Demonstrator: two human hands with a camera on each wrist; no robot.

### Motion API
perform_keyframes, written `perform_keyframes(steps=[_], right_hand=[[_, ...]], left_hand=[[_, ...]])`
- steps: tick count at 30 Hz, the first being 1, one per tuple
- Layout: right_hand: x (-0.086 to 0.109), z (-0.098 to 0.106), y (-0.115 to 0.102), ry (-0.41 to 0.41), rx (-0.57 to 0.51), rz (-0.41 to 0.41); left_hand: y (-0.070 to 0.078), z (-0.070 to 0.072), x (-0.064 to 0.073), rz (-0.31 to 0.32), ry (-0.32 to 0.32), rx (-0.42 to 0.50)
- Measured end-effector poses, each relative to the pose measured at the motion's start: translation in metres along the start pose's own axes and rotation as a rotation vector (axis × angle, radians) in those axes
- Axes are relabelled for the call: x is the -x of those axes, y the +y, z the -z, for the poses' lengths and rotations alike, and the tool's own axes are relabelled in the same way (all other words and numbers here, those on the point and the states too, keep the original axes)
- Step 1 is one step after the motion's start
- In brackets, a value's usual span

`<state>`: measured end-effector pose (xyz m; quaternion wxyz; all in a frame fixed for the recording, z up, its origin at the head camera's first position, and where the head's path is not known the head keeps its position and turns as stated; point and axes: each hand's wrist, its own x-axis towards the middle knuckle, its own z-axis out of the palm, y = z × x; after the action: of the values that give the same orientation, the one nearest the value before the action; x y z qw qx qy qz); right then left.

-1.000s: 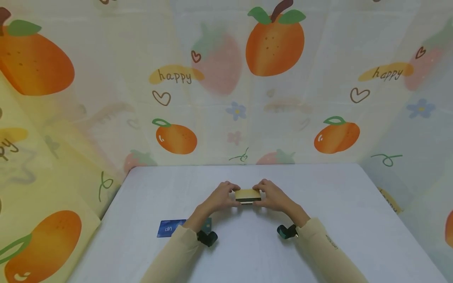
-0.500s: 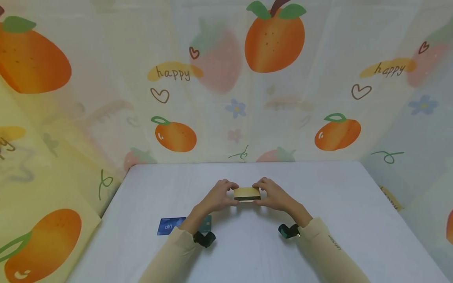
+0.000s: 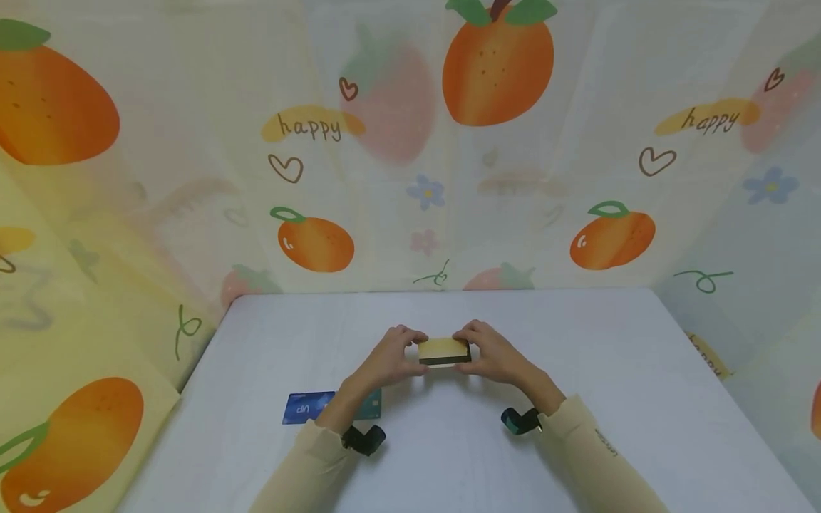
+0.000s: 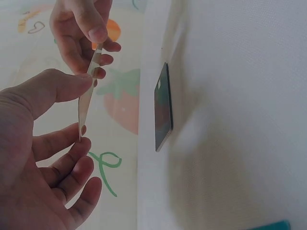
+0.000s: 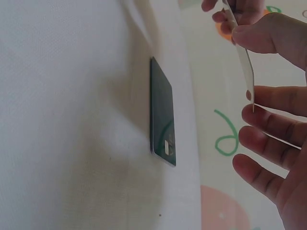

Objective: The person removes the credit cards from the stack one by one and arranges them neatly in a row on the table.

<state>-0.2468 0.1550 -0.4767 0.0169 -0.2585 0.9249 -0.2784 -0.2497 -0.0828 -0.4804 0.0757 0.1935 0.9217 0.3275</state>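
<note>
A gold card (image 3: pixel 444 348) with a black stripe along its lower edge is held up between both hands over the far middle of the table. My left hand (image 3: pixel 388 356) pinches its left end between thumb and fingers. At the other end, my right hand (image 3: pixel 494 354) has the same thumb-and-finger pinch. Seen edge-on in the left wrist view, the gold card (image 4: pixel 85 105) looks slightly bent. Below it a dark card (image 5: pixel 163 110) with a small chip lies on the table, apart from both hands; the head view mostly hides it.
Left of centre on the white tabletop (image 3: pixel 577 456) lie a blue card (image 3: pixel 308 407) with VIP lettering and a teal card (image 3: pixel 369 405), partly covered by the left forearm. A fruit-printed cloth (image 3: pixel 385 235) stands behind the table's far edge.
Both hands and the gold card have shifted slightly left, and a dark edge now shows at the card's right end. The grip looks the same. The head view has tilted a little.
</note>
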Motion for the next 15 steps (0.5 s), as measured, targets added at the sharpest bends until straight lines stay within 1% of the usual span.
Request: perform_keyframes(steps=[4, 6, 11, 15], right_hand=[[0.002, -0.002, -0.003, -0.001, 0.002, -0.008], [0.002, -0.002, -0.005, 0.000, -0.015, -0.015], [0.004, -0.004, -0.009, 0.008, -0.037, -0.022], [0.005, -0.008, -0.011, 0.015, -0.009, -0.010]], left_hand=[[0.000, 0.001, 0.004, 0.017, -0.005, 0.002], [0.000, 0.001, 0.006, 0.024, -0.004, 0.004], [0.000, 0.001, 0.011, 0.027, 0.004, -0.001], [0.000, 0.002, 0.016, 0.030, 0.001, 0.000]])
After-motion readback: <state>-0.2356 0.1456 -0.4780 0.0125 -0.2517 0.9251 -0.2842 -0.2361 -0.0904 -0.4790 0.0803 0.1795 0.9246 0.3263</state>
